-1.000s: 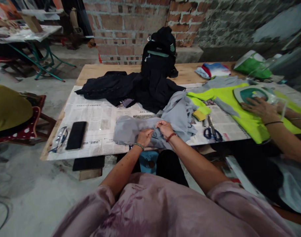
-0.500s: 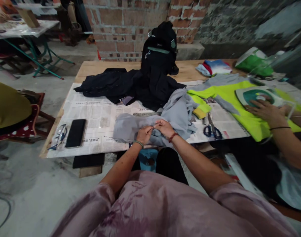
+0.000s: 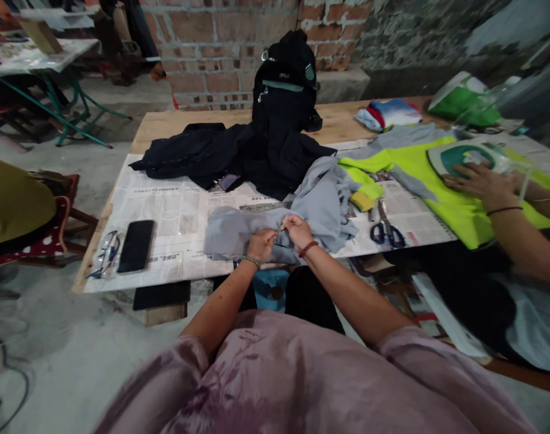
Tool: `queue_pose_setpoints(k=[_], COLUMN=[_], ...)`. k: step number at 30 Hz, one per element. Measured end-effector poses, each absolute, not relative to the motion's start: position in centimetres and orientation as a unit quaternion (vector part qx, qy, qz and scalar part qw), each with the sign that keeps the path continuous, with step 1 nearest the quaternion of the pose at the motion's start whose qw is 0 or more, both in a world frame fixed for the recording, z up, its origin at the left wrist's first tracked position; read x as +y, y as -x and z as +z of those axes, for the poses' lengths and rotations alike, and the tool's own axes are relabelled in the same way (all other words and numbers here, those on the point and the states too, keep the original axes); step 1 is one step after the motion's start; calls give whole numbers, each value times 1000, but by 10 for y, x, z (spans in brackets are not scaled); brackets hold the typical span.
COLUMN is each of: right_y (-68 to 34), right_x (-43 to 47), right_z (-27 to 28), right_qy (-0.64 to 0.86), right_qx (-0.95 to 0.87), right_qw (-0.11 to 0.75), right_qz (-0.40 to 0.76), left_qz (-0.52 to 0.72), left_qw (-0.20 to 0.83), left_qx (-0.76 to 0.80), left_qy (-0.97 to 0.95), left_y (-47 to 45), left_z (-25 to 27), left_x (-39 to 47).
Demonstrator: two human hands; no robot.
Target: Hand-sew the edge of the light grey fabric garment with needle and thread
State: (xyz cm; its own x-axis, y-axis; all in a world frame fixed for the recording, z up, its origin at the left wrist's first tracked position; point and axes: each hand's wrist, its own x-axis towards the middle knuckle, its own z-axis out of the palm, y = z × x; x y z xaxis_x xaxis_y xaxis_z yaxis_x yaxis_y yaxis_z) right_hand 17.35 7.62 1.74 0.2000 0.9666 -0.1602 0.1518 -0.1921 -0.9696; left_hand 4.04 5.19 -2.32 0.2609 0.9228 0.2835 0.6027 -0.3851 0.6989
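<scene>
A grey garment [image 3: 229, 232] lies crumpled along the front of the table, its bulk heaped towards the right. On its near part, my left hand [image 3: 261, 245] is closed in a pinch on the cloth. Close by on the right, my right hand [image 3: 296, 231] pinches the same fabric, fingertips almost meeting those of the left. Anything small between the fingertips is too fine to make out. Beyond the grey cloth is a dark garment [image 3: 197, 150]. Dark-handled scissors [image 3: 387, 232] rest to the right of my hands, beside a yellow piece [image 3: 361, 201].
Newspaper [image 3: 166, 208] covers much of the wooden table. A phone [image 3: 136, 246] and glasses [image 3: 106, 253] lie at left, a black backpack [image 3: 284, 90] stands at the back. On the right, a co-worker's hand [image 3: 476, 181] holds an iron [image 3: 459, 158] on a neon-yellow garment [image 3: 464, 217].
The view has shifted slightly. My two hands keep their pinch on the grey cloth, with fingertips a little further apart. The co-worker's hand and iron have moved slightly.
</scene>
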Motion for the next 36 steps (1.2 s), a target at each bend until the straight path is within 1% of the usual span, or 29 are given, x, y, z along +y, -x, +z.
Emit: queue_pose_setpoints(k=[2,6,10,12,13,15,18,20,23,27,32,34,36], right_y=[-176,-187,-189,-184,-181,-179,-189,-203,-227,-252,-266,-270,-276], right_x=[84,90,79,71,67,64,73,87,111,134,140,137,131], right_z=[23,45,71,79,82,86,95,107,131,173,245,274,292], right_qy=[631,602,485,421,401,369,290,237,231,299,383,426,504], right_qx=[-410,-419,-417,-458,-506,-656,-878,-943,-960,-937,-908,-884,-814], right_qw=[459,462,453,432,422,378,241,170,149,177,168,188,262], right_qz=[472,499,622,653,637,540,295,158,48,-10,-12,25,122], left_qz=[335,339,343,345,347,348,347,351,358,354,354,352,346], left_qw=[234,234,238,242,242,241,240,240,240,234,230,228,226], left_qx=[500,503,508,512,512,508,502,499,493,493,493,496,500], left_qy=[-764,-759,-753,-749,-747,-750,-755,-755,-756,-760,-761,-761,-761], left_y=[-40,-41,-42,-42,-42,-42,-42,-42,-41,-40,-40,-41,-42], left_z=[-22,-21,-19,-18,-18,-18,-20,-22,-23,-22,-22,-23,-24], left_x=[52,51,50,50,50,50,51,52,52,52,52,53,54])
